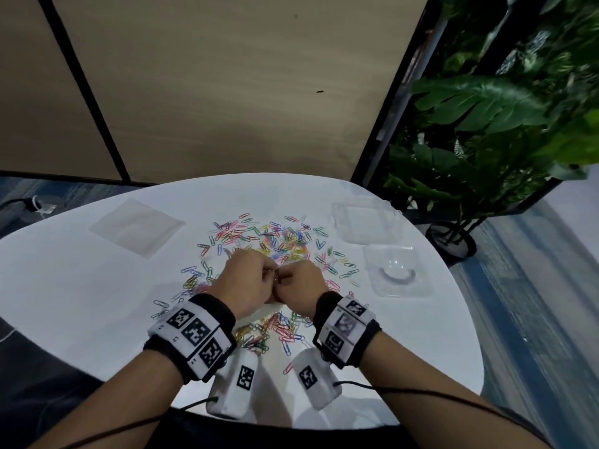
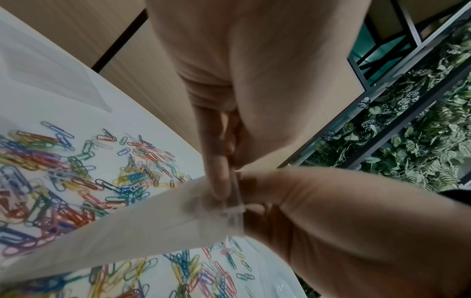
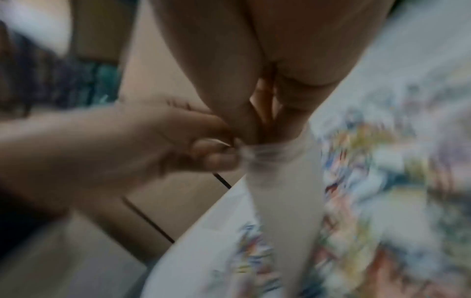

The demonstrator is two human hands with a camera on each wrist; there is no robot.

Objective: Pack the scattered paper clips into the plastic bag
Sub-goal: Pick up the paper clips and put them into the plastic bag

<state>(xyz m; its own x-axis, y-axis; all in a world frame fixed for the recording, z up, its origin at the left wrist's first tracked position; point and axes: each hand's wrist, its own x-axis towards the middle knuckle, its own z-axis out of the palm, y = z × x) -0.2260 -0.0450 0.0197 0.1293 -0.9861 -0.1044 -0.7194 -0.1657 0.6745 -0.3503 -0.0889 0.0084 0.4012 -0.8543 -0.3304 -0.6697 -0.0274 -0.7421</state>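
Observation:
Both hands meet over the middle of the white table point(image 1: 81, 286). My left hand point(image 1: 267, 273) and right hand point(image 1: 287, 280) each pinch the top edge of a small clear plastic bag point(image 1: 270, 311), which hangs below them. In the left wrist view the left fingers point(image 2: 216, 177) and the right hand point(image 2: 331, 221) squeeze the bag's zip strip point(image 2: 235, 203), and the bag point(image 2: 127, 231) trails down to the left. The right wrist view is blurred and shows the bag point(image 3: 282, 181) under both hands. Coloured paper clips point(image 1: 275, 241) lie scattered around and beneath the hands.
A stack of flat clear bags point(image 1: 136, 226) lies at the far left of the table. Two clear plastic box halves point(image 1: 366, 222) point(image 1: 400, 270) sit at the right. A potted plant point(image 1: 470, 150) stands beyond the table's right edge, with a wooden wall behind.

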